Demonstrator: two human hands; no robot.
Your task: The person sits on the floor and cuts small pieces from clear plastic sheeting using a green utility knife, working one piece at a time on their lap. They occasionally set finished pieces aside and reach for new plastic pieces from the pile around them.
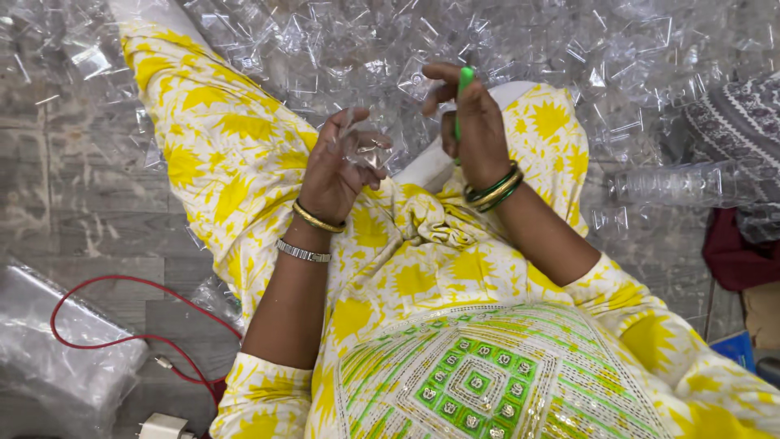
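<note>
My left hand is raised over my lap and grips a small clear plastic piece between fingers and thumb. My right hand is close beside it, fingers closed around a thin green tool that points up. Both wrists wear bangles. I sit on the floor in yellow and white patterned clothes, legs stretched towards a big heap of clear plastic pieces.
A stack of nested clear pieces lies at the right beside patterned and dark red fabric. A plastic bag, a red cable and a white plug lie on the grey wooden floor at the left.
</note>
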